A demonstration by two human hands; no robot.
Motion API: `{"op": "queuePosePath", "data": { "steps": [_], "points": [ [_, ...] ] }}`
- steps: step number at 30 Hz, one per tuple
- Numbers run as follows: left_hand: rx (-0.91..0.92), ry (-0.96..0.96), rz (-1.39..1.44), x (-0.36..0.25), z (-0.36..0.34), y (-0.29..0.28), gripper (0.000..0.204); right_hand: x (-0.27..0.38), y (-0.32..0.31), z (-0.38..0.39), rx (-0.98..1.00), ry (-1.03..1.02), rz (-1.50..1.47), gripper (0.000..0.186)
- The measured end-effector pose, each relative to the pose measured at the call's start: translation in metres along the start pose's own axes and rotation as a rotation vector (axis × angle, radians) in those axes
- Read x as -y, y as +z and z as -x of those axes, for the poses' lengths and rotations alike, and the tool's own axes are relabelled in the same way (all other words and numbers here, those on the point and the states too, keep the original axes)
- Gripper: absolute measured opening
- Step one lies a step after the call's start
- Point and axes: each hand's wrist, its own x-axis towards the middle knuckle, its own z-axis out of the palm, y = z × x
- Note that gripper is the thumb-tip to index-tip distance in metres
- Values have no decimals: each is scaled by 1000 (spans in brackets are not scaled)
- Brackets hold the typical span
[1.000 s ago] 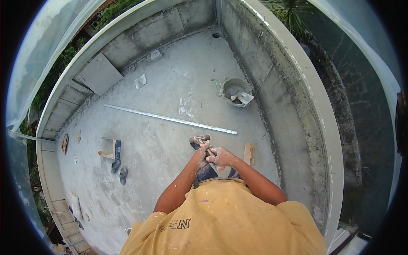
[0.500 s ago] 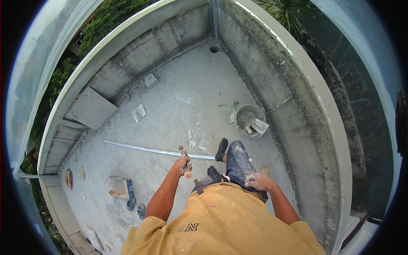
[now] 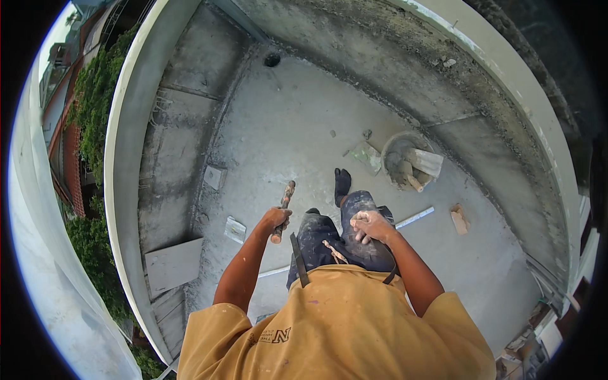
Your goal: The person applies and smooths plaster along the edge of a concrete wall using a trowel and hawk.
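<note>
Stick-like tool [image 3: 287, 194], rounded and grimy, slants through the left hand [image 3: 277, 218], whose fingers wrap its middle, above the smooth grey floor [image 3: 304, 114]. The right hand [image 3: 373, 226], pale with dust, hangs lax and unclenched over dark, stained trousers [image 3: 315, 240]. Near the rough, blotched wall [image 3: 487, 142], a round bucket [image 3: 384, 158] contains greyish residue, a flat pale blade [image 3: 424, 162] and a rounded handle [image 3: 415, 183]

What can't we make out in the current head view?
All in the head view:
- Long, pale, straight bar: middle hidden behind dusty dark-blue trousers.
- Brown stick-shaped tool: gripped section covered by left hand.
- Right hand: any contact with the trousers hidden beneath it.
- Round dark floor hole: inside too dark to judge depth.
</note>
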Motion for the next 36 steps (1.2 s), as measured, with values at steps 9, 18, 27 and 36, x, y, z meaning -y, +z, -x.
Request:
{"op": "queuePosePath", "data": {
  "steps": [9, 18, 27, 36],
  "points": [
    [-261, 211, -892, -116, -211, -111, 46, -75, -86, -233, -748, -46, 235, 23],
    [-413, 798, -1038, -130, -439, -126, 41, -136, -227, -474, -613, 221, 1441, 55],
    [-455, 957, -757, -58, -589, -174, 56, -112, -218, -479, -830, 26, 1004, 60],
    [-79, 1017, 54, -212, -384, -71, 56, -8, -154, -425, -782, -639, -323, 54]
  ]
}}
